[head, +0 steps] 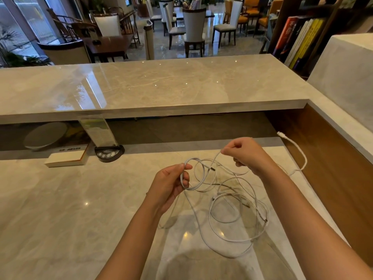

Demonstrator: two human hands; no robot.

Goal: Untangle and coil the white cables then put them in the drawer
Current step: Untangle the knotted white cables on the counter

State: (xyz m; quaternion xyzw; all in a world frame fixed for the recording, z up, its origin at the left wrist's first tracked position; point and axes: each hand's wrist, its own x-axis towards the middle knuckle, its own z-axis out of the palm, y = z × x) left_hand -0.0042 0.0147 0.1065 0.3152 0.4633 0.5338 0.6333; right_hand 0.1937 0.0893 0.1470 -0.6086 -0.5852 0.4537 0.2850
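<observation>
Thin white cables (238, 223) lie in loose tangled loops on the marble desk (60, 209), right of centre. My left hand (171, 184) grips a small coil of white cable (199, 172) between thumb and fingers, held just above the desk. My right hand (244, 153) pinches a strand that runs down to that coil. A thicker white cable (300, 152) with a plug at its end arcs up behind my right wrist near the wooden side wall. No drawer is in view.
A raised marble counter (151, 85) spans the back. Under it stand a round dark device with buttons (109, 153), a clear sign holder (99, 132), a white box (66, 158) and a round plate-like object (45, 135). A wooden wall (333, 168) bounds the right.
</observation>
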